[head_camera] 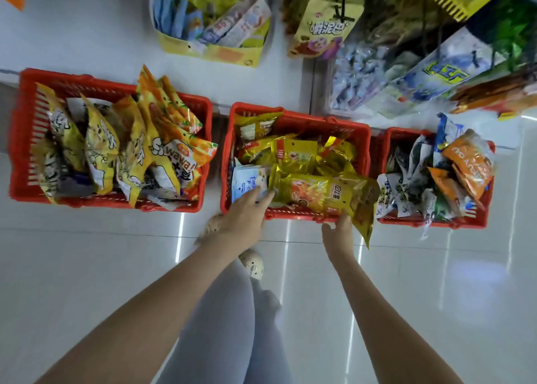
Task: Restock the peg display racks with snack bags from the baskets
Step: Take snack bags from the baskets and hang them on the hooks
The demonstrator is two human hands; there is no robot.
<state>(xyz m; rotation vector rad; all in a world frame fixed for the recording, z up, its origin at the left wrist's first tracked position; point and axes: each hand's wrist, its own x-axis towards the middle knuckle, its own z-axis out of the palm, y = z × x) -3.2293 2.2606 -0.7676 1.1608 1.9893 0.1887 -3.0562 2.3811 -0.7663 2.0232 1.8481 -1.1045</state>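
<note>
Both my arms were stretched down and forward, almost straight, toward the middle red basket (293, 214) on the white floor (87, 267). My left hand (245, 213) was palm down over the near rim, its fingers (261, 195) rather straight and close together, with the tips at the left end of the yellow snack bag (316, 191) and above a pale blue bag (247, 180); I could not tell if they pinched anything. My right hand (338, 232) was just outside the same rim, back of the hand up, gripping the near edge of this yellow snack bag, with the fingertips hidden under the foil. The bag lay across the top of the basket, and its right corner hung down over the rim. The left basket (26, 139) and the right basket (476, 223) stood beside it, both full of bags, and hanging snack bags (325, 26) were at the upper right
</note>
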